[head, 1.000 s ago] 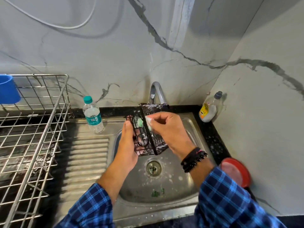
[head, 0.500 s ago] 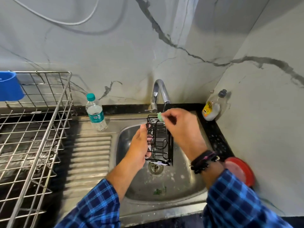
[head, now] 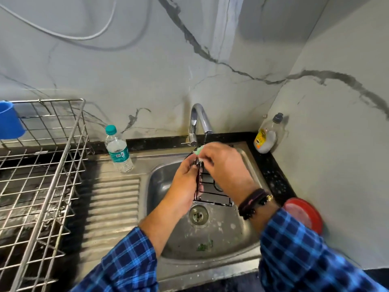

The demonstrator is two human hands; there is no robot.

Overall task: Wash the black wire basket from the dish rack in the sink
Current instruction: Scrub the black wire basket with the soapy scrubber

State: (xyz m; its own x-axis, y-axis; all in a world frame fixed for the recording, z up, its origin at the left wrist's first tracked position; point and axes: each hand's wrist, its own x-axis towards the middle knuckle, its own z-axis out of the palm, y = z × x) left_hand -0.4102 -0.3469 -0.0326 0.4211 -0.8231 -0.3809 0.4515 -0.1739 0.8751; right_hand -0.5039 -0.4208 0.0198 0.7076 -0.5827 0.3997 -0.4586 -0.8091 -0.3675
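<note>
"Scrubbing's midway, I'd judge: your left hand [head: 185, 182] grips the black wire basket [head: 210, 193] by its side, upright over the steel sink [head: 160, 186], just above the drain."
"And my right hand [head: 227, 165]?"
"Pinches a small green sponge [head: 199, 149] at the basket's top edge, under the chrome tap [head: 197, 119]. Foam on the bottom wires, so soaping's begun; rest of scrub & rinse prob. left. Can't tell if water's on."

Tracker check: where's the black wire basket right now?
Head view, centre: the black wire basket is held by the left hand over the sink, just above the drain and below the tap.
</note>
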